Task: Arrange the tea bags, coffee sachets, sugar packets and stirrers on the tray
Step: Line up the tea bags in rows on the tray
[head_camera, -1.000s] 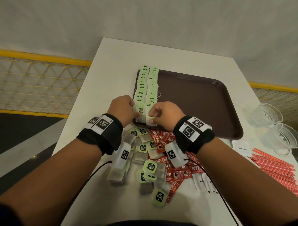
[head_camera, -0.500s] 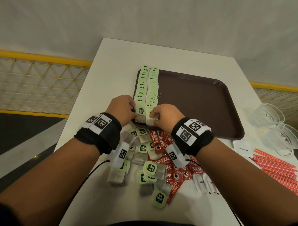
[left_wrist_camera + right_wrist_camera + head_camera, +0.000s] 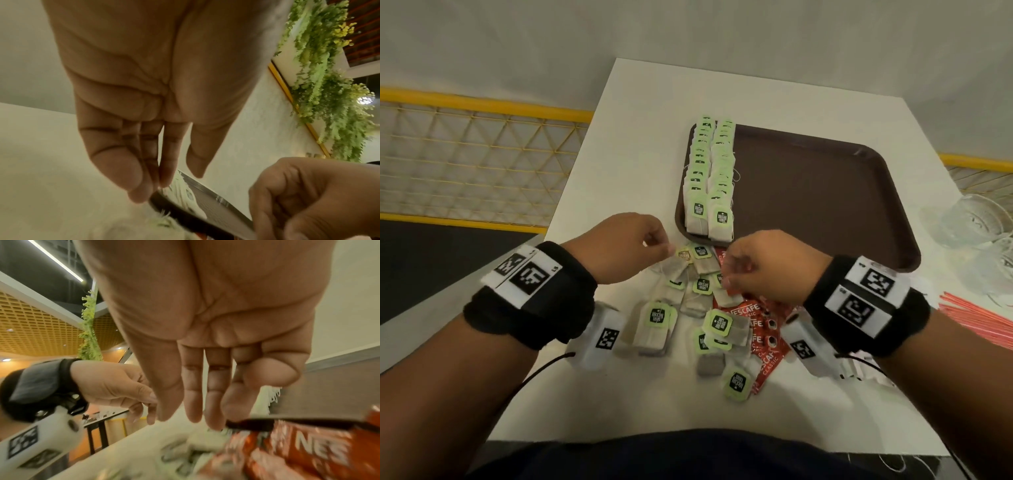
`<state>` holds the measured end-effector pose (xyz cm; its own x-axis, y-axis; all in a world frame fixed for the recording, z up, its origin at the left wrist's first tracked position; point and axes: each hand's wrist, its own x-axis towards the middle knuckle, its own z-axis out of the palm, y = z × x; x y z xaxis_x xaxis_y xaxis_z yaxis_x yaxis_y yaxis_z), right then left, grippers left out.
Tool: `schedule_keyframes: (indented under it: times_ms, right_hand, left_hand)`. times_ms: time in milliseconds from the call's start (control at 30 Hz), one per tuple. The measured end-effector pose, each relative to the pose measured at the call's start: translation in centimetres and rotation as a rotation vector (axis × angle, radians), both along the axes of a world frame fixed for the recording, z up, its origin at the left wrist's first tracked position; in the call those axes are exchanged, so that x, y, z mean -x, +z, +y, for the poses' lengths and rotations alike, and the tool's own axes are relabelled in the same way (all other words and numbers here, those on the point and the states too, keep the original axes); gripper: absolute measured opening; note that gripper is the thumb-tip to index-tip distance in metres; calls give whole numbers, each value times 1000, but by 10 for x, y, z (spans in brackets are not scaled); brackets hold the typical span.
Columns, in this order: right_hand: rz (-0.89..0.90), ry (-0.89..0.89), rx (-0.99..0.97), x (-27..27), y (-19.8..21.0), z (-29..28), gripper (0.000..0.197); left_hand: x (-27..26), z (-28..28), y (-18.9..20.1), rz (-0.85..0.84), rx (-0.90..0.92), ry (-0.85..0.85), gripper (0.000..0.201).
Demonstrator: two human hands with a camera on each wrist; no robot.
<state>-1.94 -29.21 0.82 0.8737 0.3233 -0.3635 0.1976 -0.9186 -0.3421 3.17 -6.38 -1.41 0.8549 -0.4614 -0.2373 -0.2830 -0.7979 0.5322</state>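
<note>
White surface (image 3: 640,102) carries brown tray (image 3: 825,192), 2 rows of tea bags (image 3: 710,178) along its left edge. Loose tea bags (image 3: 657,318) and red coffee sachets (image 3: 767,329) piled near tray. Left hand (image 3: 626,246) and right hand (image 3: 763,263) over pile, fingers relaxed, grip empty.

tea bags (image 3: 709,178): two rows, tray (image 3: 825,192) left edge | coffee sachets (image 3: 763,329): red, seemingly heaped beside loose bags

White table (image 3: 619,144) sits against pale wall (image 3: 688,31). Yellow mesh railing (image 3: 465,154) left of hands, dark floor (image 3: 431,260) below it. Hanging greenery (image 3: 320,78) on wall.
</note>
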Motion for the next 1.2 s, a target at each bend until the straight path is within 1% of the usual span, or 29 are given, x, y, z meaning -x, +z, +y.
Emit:
schedule_keyframes:
  times_ms: [100,167,233,300,367,500,700,800,900,1033,1133,1200]
  right_hand:
    - [46,32,110,24,-9,4,23]
    - [49,16,165,37,-15,7,31]
    - [54,0,205,47,-17,11,37]
    - [52,-9,222,56,-17,16,40]
    - [39,-20,229,62,-17,20,42]
    - [0,-61,226,67,-19,26,36]
    - [4,-80,227,73,-20,29,31]
    - [3,-104,213,77,-23,30,27]
    - [-6,-143,149,78,-22,27,21]
    - [-19,-137,116,78,-18,25,17]
    - [-3,-154,85,78,-21,20,15]
    - [5,-190,17,75,-24,15,15]
  left_hand:
    - [19,10,-4,37,-171,-60,39]
    - [33,12,-5,87,-301,-79,52]
    - [45,11,-5,133,-393,-82,63]
    - [54,7,-8,140,-447,-95,67]
    - [62,2,-12,109,-488,-116,64]
    - [70,-6,-18,74,-434,-91,52]
    - [76,-11,-22,91,-347,-32,48]
    - [76,-10,-25,102,-332,-34,52]
    - [76,-8,-27,123,-306,-22,51]
    - [75,-4,-29,162,-239,-8,40]
    - [74,0,-28,148,-192,-4,36]
    - [73,3,-25,127,-146,-3,34]
